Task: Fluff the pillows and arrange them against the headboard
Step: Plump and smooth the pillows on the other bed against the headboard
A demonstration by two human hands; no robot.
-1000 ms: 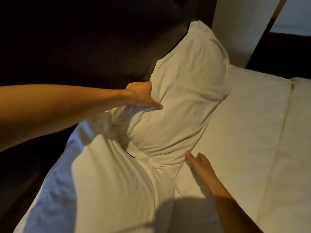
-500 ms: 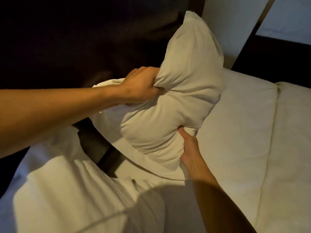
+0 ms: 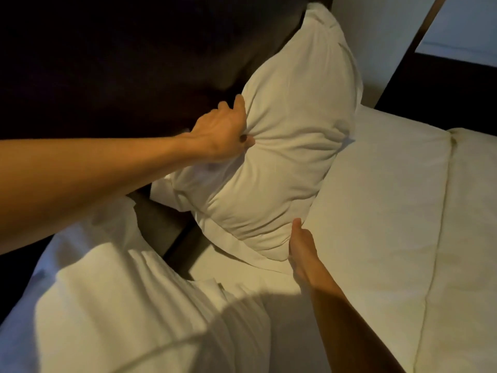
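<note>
A white pillow (image 3: 290, 146) leans upright against the dark headboard (image 3: 121, 63), its lower edge resting on the mattress. My left hand (image 3: 220, 133) pinches the pillow's left side, where the fabric bunches between thumb and fingers. My right hand (image 3: 301, 246) presses flat against the pillow's lower right edge, fingers together and pointing up. A second white pillow (image 3: 113, 305) lies in the foreground at the lower left, partly under my left forearm.
The white bed sheet (image 3: 376, 211) stretches to the right, with a folded duvet (image 3: 470, 238) along the right edge. A pale wall (image 3: 382, 44) and dark wooden frame (image 3: 430, 84) stand behind the bed. A dark gap (image 3: 166, 232) shows between the two pillows.
The pillow was lifted and squeezed between both hands, and now stands taller against the headboard. My right hand has slid down to its lower edge.
</note>
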